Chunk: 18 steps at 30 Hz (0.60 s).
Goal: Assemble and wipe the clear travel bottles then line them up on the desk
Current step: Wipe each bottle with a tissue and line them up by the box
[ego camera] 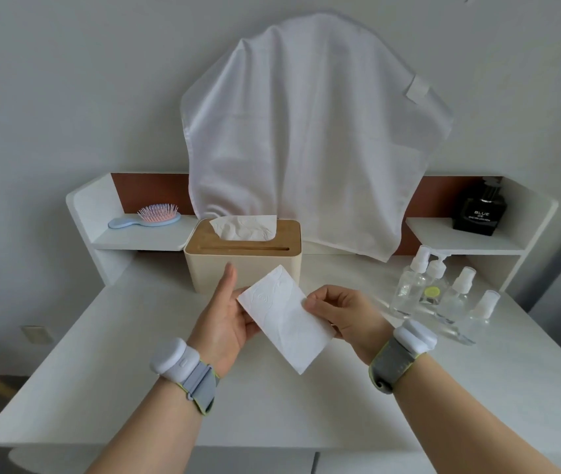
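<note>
A folded white tissue [287, 319] hangs above the middle of the white desk [135, 354], held between both hands. My left hand [226, 319] supports its left edge from below with the thumb raised. My right hand [344, 314] pinches its right edge. Several clear travel bottles [443, 295] with white spray and pump caps stand in a cluster at the right of the desk, apart from both hands. One of them carries a yellow-green round sticker [431, 291].
A cream tissue box [243, 265] with a wooden lid stands just behind the hands. A white towel [306, 138] hangs on the wall. A blue hairbrush [145, 218] lies on the left shelf, a black perfume bottle [481, 210] on the right shelf.
</note>
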Tool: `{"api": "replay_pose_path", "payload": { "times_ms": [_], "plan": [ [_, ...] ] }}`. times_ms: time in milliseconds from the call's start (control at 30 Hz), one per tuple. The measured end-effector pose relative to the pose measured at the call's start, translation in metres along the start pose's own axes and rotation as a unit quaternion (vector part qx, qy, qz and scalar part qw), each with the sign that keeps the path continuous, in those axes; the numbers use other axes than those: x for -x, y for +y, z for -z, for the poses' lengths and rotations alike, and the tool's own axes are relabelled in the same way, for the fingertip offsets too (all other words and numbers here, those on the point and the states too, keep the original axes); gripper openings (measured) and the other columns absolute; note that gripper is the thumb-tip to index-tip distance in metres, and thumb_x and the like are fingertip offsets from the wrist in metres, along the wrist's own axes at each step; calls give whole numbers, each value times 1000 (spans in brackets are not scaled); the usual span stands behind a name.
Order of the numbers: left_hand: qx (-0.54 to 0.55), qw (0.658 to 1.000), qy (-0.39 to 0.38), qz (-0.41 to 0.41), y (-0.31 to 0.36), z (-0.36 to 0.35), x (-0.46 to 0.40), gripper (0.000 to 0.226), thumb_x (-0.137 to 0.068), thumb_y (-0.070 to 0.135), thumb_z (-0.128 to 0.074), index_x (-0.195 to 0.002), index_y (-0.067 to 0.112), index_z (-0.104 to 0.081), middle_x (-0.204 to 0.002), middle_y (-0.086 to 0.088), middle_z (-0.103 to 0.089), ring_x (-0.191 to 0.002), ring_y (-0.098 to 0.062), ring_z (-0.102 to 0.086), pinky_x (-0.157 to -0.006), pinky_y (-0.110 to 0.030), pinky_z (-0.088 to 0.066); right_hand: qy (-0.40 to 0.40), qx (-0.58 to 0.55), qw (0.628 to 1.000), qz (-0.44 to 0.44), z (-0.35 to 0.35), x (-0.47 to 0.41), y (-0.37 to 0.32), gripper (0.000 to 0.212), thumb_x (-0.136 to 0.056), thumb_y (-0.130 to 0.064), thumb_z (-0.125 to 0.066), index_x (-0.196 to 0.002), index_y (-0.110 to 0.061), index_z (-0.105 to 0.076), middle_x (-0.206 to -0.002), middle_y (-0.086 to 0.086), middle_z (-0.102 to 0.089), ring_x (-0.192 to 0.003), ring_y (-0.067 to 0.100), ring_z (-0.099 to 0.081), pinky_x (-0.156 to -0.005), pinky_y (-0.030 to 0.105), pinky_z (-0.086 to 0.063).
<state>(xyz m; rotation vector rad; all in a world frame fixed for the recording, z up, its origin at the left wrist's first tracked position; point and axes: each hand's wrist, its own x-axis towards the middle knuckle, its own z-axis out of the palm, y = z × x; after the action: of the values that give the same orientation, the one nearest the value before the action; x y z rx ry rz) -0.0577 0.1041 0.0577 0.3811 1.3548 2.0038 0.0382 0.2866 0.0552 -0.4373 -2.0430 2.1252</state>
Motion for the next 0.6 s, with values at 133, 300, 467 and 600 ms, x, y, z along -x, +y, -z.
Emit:
{"api": "replay_pose_path", "payload": {
  "times_ms": [133,300,467,600],
  "plan": [
    [7,1000,7,-10,-22,-11,2,45,-88,31,-65,-124,4,-60,-117,-13,-68,-110,-27,-64,-86,-33,-54,30,-10,999,-12,-5,3,13,12,-86,-19,-73,-75,-16,-70,-76,5,-71,-66,17,-67,-55,28,-52],
    [-46,990,130,-1,-42,-23,-1,19,-95,7,-53,-110,2,-65,-105,-16,-71,-99,-32,-67,-88,-43,-52,70,65,995,-5,3,9,24,13,-88,-15,-69,-75,-15,-70,-66,0,-69,-56,13,-61,-50,25,-49],
    [-58,985,160,10,-47,-26,-8,14,-95,7,-53,-97,8,-67,-100,-15,-71,-94,-31,-67,-86,-45,-52,242,71,961,110,30,19,19,12,-88,-9,-66,-81,-18,-69,-68,-2,-70,-60,13,-64,-58,23,-53],
    [-81,982,171,11,-55,-30,-13,15,-94,2,-53,-98,7,-66,-96,-12,-71,-90,-30,-67,-82,-42,-53,420,169,844,286,53,25,9,24,-87,-4,-64,-94,-27,-64,-88,-4,-61,-82,17,-60,-75,25,-51]
  ]
}}
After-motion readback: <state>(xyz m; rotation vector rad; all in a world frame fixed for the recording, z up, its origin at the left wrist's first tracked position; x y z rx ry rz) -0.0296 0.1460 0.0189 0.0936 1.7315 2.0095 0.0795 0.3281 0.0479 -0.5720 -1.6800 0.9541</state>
